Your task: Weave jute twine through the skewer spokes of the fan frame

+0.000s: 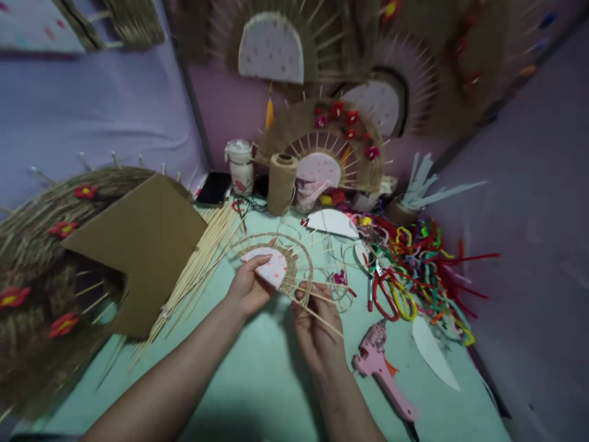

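Observation:
A small half-round woven fan is held above the table, its white spotted centre edged with twine weaving and thin wooden sticks fanning outward. My left hand grips it at the centre piece, thumb on top. At the fan's right edge, my right hand has its fingers closed around the lower sticks and the twine that arcs across them. The fingertips there are partly hidden behind the sticks. Loose twine trails onto the table just beyond my right hand.
A pink glue gun lies right of my right hand, with red-handled scissors and tangled coloured pipe cleaners beyond. Bundled sticks and cardboard lie left. A twine spool and a decorated fan stand behind.

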The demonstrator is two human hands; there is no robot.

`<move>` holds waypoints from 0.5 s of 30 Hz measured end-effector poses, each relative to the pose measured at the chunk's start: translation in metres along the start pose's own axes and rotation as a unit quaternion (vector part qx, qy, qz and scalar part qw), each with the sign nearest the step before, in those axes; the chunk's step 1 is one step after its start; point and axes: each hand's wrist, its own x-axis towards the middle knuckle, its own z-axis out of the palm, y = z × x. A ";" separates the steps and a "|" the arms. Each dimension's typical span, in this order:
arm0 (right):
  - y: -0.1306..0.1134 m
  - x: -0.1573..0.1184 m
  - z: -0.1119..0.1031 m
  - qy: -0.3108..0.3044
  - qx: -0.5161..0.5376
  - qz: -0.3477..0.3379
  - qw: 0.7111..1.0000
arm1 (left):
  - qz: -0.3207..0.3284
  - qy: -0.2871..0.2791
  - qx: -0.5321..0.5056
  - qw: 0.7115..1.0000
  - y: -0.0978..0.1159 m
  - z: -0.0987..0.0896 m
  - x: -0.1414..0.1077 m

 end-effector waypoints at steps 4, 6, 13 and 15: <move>-0.006 -0.001 -0.006 0.008 -0.035 -0.027 0.999 | -0.087 -0.023 0.010 0.996 -0.025 -0.007 -0.008; -0.008 0.000 -0.011 0.004 -0.052 -0.019 0.998 | -0.110 -0.022 0.028 0.993 -0.034 -0.008 -0.012; -0.011 0.005 -0.027 -0.001 -0.101 0.005 0.995 | -0.140 -0.014 0.078 0.987 -0.043 -0.008 -0.020; -0.012 0.005 -0.029 0.005 -0.121 0.002 0.993 | -0.176 -0.024 0.078 0.981 -0.040 -0.009 -0.023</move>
